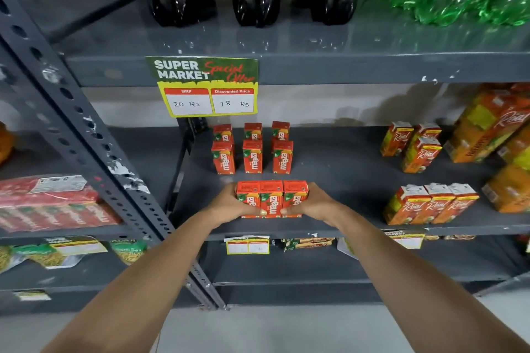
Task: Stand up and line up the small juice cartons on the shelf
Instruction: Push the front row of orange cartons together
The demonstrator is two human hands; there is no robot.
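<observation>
Three small juice cartons [271, 199] stand upright and touching in a row near the front edge of the middle shelf [338, 175], pressed together between both hands. The left hand [231, 203] is cupped around the left end carton, fingers curled over its side and thumb across the front low down. The right hand [312, 202] mirrors it on the right end carton, thumb reaching toward the middle one. Both hands are closed on the row, not gripping any single carton.

Six more cartons [252, 149] stand at twelve o'clock from the held row, in two ranks of three with gaps between them, below the price tag [206, 87]. Other juice packs [430, 205] sit well apart at three o'clock.

The step in hand looks like squaring up and placing this front row. To do it well, keep even inward pressure from both sides so the middle carton does not pop forward or tip, and keep the bases flat on the shelf while sliding. Line each carton with the column behind it, which probably means spreading them slightly once in place. Release both hands together and straight outward, so neither end carton is dragged over. The labels already face forward; keep them that way.
</observation>
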